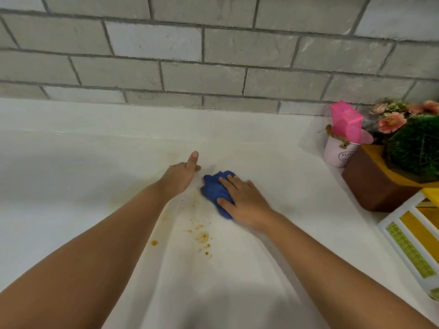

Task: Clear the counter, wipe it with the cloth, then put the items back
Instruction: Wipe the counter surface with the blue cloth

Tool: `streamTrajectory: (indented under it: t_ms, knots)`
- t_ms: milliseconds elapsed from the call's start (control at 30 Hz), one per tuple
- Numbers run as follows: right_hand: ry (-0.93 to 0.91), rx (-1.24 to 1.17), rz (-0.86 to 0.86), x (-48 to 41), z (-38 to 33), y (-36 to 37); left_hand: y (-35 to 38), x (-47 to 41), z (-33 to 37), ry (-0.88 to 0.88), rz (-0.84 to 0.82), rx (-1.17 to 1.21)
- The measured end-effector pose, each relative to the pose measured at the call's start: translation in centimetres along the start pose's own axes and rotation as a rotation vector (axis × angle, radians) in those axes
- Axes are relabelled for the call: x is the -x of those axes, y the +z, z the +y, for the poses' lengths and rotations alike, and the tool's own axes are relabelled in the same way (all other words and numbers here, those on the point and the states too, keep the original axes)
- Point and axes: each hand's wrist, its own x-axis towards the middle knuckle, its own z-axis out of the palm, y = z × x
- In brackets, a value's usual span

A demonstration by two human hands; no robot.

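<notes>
1. The left hand (181, 178) rests on the white bench (71, 162) just left of the cloth, with the thumb lifted. Its fingers are mostly hidden behind the knuckles, but they seem to lie loosely and hold nothing. It sits beside a faint brownish smear, so if it slides it could pick up grime or drag it outward.
2. Brown sauce stains (203, 237) and a lone blob (155, 243) lie between the forearms, nearer the person than the cloth. Strokes kept to the far side would miss them, and a forearm dropping lower could rub through them.
3. The blue cloth (215, 189) lies bunched at the centre of the bench under the right hand (245, 204). That hand's fingers are spread and fairly straight, pressing flat rather than gripping. This looks like mid-wipe. Bunched so small, the cloth covers little and may smear the sauce thin instead of lifting it. With no real grip on it, it could also slip out from under the palm.
4. At the right, near the tiled wall, a pale pink pot (337, 156) carries a tilted pink container (345, 122). Beside it is a brown wooden planter (373, 186) of greenery and pink flowers, with a white-and-yellow box (408, 248) nearer the person. These are probably the cleared items. A wide sweep to the right could knock the pot, which looks top-heavy.
</notes>
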Motion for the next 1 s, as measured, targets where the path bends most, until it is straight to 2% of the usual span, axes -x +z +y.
streamTrajectory:
  t_ms: [67,133,233,300,367,433,567,667,733,833,1000]
  knots:
    - [-0.009,0.035,-0.109,1.0,1.3,-1.8,-1.3,0.4,-1.4,0.027,0.127,0.097]
    - [0.046,0.076,-0.142,0.6,2.9,-2.9,-3.5,0.9,-3.5,0.043,0.269,0.14]
    - [0.231,0.05,0.07,-2.2,5.0,-2.4,-7.9,1.3,-7.6,-0.076,0.377,0.145]
    - [0.366,0.004,0.166,-5.1,5.0,-1.8,-10.1,1.8,-10.3,-0.177,0.374,0.176]
    - [0.422,-0.017,0.195,-7.5,3.7,-1.5,-10.8,2.5,-12.1,-0.216,0.32,0.278]
    - [0.346,0.019,0.177,-9.1,1.0,-1.0,-10.2,3.1,-13.0,-0.207,0.306,0.257]
    - [-0.002,0.074,0.109,-7.1,-5.3,1.0,-9.1,3.5,-12.9,-0.246,0.342,0.078]
    - [-0.18,0.004,0.045,-4.0,-5.8,1.0,-8.9,3.7,-12.8,-0.229,0.339,0.007]
    - [-0.243,-0.094,0.097,-3.4,-4.1,0.3,-8.6,4.1,-12.7,-0.195,0.329,-0.047]
    - [-0.103,-0.152,0.192,-6.2,0.1,-0.9,-8.2,4.1,-12.7,-0.192,0.335,-0.071]
    - [0.103,-0.012,0.168,-14.8,0.7,-0.2,-7.7,3.9,-13.4,-0.094,0.39,-0.018]
